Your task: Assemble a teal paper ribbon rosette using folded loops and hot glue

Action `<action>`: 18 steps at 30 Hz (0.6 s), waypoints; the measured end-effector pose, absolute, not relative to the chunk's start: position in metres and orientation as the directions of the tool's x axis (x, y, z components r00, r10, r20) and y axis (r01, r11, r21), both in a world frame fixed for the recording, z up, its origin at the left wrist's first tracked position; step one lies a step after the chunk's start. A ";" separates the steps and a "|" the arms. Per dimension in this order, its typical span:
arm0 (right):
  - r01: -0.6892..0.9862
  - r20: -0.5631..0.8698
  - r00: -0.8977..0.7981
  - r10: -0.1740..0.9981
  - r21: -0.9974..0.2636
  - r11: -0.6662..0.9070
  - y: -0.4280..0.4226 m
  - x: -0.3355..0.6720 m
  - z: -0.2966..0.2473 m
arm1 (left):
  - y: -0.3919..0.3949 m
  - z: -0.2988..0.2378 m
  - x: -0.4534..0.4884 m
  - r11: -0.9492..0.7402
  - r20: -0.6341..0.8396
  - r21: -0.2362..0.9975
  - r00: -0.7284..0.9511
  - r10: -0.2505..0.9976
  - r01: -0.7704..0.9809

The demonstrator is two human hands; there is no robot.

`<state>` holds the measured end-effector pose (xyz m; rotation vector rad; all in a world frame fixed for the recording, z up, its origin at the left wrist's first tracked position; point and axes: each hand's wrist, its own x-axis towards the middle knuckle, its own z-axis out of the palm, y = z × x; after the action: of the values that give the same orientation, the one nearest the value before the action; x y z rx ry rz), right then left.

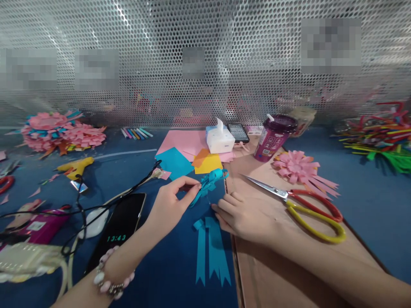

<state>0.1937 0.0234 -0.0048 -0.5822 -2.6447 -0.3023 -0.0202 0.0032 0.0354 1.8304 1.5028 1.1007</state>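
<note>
the left hand (171,203) covers the near end of the curled blue paper piece (212,182), so the pinched part is out of sight. whether the right hand (237,216) holds anything between its curled fingers cannot be told. the left forearm (138,248) hides part of the black phone (128,218); both it and the right forearm (321,265) run out of frame. the purple cup (271,141) carries print (too small to read). red-handled scissors (5,185) are cut by the left edge, and pixelation blurs patches of the perforated metal wall (257,55).
</note>
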 end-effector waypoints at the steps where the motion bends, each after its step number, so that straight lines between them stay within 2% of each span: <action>1: 0.442 0.440 -0.826 0.352 0.116 0.890 0.024 0.194 -0.005 | 0.003 0.036 -0.020 -0.245 0.259 0.805 0.053 0.965 0.540; 9: 0.413 0.518 -0.802 0.296 0.124 0.902 0.026 0.197 -0.018 | 0.000 0.041 -0.017 -0.237 0.238 0.817 0.066 0.969 0.525; 18: 0.456 0.504 -0.779 0.373 0.046 0.889 0.028 0.197 -0.020 | 0.002 0.040 -0.019 -0.229 0.239 0.804 0.055 0.969 0.549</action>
<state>0.1971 0.0279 -0.0197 -0.6007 -2.5592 -0.2263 -0.0188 0.0021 0.0396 1.8265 1.5164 1.0722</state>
